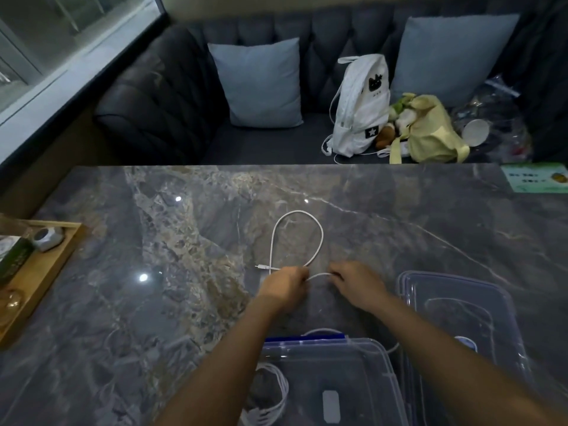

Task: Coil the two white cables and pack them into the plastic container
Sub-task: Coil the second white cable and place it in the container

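Left hand (285,284) and right hand (353,281) both pinch the white cable (321,238) in their fingers; a slack grip could let its loop spring open.

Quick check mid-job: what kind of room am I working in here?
Probably a home or café seating nook: a marble-look table pushed up to a dark tufted sofa with a blue cushion on it, and a window alongside.
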The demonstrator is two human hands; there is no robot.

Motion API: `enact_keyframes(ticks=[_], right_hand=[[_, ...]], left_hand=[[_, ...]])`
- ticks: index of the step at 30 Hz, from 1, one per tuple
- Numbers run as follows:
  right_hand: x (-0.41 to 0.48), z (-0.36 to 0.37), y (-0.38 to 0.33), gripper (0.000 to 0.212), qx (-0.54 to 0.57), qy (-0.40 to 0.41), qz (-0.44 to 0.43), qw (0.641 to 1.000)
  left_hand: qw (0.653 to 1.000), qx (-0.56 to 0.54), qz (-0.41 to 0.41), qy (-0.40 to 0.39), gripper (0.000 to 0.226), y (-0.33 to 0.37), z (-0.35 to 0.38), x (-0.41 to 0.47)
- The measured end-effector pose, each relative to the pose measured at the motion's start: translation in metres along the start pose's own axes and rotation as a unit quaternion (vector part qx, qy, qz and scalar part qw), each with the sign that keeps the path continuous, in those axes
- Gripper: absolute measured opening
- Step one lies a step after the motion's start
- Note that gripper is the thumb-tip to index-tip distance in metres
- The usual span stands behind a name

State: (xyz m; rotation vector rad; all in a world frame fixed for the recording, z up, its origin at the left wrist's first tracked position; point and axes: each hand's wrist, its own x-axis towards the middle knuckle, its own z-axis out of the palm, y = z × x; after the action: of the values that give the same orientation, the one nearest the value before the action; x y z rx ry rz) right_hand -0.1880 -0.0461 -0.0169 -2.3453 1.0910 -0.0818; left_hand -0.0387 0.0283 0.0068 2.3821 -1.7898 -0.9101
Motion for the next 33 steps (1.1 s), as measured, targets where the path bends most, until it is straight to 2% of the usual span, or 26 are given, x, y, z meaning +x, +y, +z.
enact_keyframes(ticks=[3, 6, 12, 15, 18, 20, 22, 26, 29, 33], right_hand=[[-0.001, -0.015, -0.002, 0.017, 0.042, 0.035, -0.006, 0.998], [-0.004, -0.035, -0.008, 0.017, 0.066, 0.106, -0.018, 0.992], [-0.013, -0.068, -0.028, 0.022, 0.053, 0.196, -0.026, 0.979], [-0.024, -0.078, -0.046, 0.034, 0.049, 0.311, -0.057, 0.947], [-0.039, -0.084, -0.067, 0.021, 0.048, 0.376, -0.126, 0.917], [-0.045, -0.083, -0.077, 0.014, 0.053, 0.351, -0.185, 0.916], [-0.048, -0.079, -0.083, 0.017, 0.076, 0.304, -0.184, 0.932], [-0.044, -0.075, -0.087, 0.047, 0.13, 0.196, -0.059, 0.97], [-0.038, -0.073, -0.084, 0.064, 0.076, 0.102, -0.051, 0.991], [-0.039, -0.066, -0.085, 0.086, 0.194, -0.068, -0.041, 0.978]], left_hand=[[0.996, -0.079, 0.02, 0.025, 0.024, 0.001, -0.011, -0.01], [0.985, -0.148, 0.054, 0.075, 0.027, 0.003, -0.031, -0.024], [0.967, -0.154, 0.121, 0.16, 0.024, 0.017, -0.074, -0.047], [0.946, -0.224, 0.126, 0.196, 0.02, 0.031, -0.096, -0.054], [0.92, -0.294, 0.143, 0.216, 0.019, 0.042, -0.117, -0.063], [0.906, -0.329, 0.153, 0.217, 0.019, 0.049, -0.129, -0.07], [0.899, -0.345, 0.158, 0.217, 0.019, 0.058, -0.138, -0.077], [0.871, -0.398, 0.189, 0.217, 0.02, 0.074, -0.153, -0.092], [0.854, -0.43, 0.206, 0.21, 0.022, 0.082, -0.161, -0.102], [0.802, -0.517, 0.21, 0.211, 0.023, 0.091, -0.172, -0.109]])
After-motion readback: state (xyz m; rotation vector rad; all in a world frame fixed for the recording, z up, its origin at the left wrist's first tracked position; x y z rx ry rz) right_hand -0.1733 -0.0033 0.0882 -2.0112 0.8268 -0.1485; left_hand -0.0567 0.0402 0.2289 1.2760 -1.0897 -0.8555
